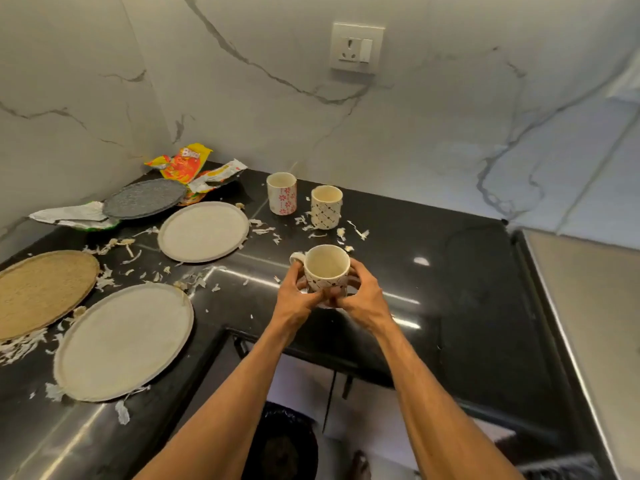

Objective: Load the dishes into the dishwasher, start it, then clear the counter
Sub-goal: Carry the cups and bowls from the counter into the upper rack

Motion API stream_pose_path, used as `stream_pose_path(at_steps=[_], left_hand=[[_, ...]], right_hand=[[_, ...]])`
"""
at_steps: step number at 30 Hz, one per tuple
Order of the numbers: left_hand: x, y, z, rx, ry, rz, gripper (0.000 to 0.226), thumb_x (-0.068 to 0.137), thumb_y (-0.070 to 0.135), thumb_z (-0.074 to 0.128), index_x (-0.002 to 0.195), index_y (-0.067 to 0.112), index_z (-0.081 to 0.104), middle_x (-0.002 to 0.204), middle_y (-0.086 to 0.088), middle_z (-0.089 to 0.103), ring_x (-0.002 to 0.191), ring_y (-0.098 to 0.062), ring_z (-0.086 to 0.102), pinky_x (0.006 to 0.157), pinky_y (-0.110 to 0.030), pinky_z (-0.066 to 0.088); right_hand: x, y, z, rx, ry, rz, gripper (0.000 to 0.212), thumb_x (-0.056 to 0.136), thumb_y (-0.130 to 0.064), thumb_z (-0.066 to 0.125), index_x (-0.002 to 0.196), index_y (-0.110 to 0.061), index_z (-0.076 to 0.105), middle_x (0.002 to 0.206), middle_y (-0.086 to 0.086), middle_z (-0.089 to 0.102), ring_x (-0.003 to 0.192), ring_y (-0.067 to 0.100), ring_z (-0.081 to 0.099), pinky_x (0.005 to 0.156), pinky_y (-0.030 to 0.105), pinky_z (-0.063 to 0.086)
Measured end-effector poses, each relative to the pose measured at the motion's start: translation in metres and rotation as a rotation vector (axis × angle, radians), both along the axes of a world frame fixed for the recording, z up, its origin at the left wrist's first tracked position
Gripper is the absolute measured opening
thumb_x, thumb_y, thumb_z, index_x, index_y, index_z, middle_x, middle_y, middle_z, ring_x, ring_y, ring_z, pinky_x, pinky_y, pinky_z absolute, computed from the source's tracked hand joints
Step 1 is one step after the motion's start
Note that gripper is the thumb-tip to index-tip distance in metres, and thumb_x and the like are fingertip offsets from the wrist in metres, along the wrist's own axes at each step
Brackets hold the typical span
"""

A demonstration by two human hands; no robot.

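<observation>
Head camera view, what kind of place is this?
Probably a home kitchen: a black counter with a wall socket above it, a pale plate and a floral mug among scraps, and a patterned mug held by the left hand and right hand.

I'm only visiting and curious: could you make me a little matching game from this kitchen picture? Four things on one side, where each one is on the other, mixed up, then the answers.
Things:
1. nearest mug
2. red-flowered mug
3. dark grey plate
4. tan woven mat

Places:
A. at the left edge of the picture, partly cut off
B. in the far corner, among snack wrappers
C. gripped by the left hand and right hand
D. upright near the back wall, beside another mug

Pairs: 1-C, 2-D, 3-B, 4-A.
</observation>
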State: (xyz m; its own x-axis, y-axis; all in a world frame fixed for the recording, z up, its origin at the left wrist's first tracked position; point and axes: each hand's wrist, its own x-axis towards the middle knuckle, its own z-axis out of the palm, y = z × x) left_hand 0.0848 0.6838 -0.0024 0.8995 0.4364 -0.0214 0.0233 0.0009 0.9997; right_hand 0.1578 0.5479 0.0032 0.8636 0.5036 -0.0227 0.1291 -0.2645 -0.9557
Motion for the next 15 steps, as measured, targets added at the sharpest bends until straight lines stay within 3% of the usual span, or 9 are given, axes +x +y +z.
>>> stream_pose_path(at_steps=[3, 8, 15], left_hand=[[-0.013, -0.03, -0.003, -0.076, 0.016, -0.058, 0.079, 0.048, 0.038, 0.092, 0.118, 0.034, 0.055, 0.114, 0.004, 0.066, 0.109, -0.018, 0.063, 0.09, -0.046, 0.055], [-0.03, -0.078, 0.001, -0.085, 0.02, -0.178, 0.079, 0.055, 0.025, 0.091, 0.124, 0.022, 0.053, 0.116, 0.0, 0.065, 0.109, -0.022, 0.063, 0.087, -0.044, 0.057], [-0.06, -0.135, 0.001, -0.021, 0.019, -0.289, 0.076, 0.056, 0.029, 0.09, 0.123, 0.025, 0.053, 0.113, -0.006, 0.067, 0.103, -0.022, 0.066, 0.083, -0.045, 0.058]], right_hand=[[-0.023, -0.034, 0.0, 0.01, 0.039, -0.057, 0.084, 0.066, -0.009, 0.086, 0.132, -0.035, 0.042, 0.13, -0.001, 0.055, 0.12, 0.017, 0.052, 0.086, 0.023, 0.049], [-0.051, -0.087, 0.0, -0.003, 0.037, -0.15, 0.086, 0.064, -0.01, 0.088, 0.134, -0.028, 0.041, 0.128, -0.002, 0.055, 0.117, 0.015, 0.055, 0.076, 0.014, 0.047], [-0.093, -0.149, -0.004, 0.008, 0.025, -0.225, 0.08, 0.07, -0.001, 0.082, 0.135, -0.025, 0.043, 0.12, -0.008, 0.052, 0.113, 0.014, 0.053, 0.069, 0.011, 0.047]])
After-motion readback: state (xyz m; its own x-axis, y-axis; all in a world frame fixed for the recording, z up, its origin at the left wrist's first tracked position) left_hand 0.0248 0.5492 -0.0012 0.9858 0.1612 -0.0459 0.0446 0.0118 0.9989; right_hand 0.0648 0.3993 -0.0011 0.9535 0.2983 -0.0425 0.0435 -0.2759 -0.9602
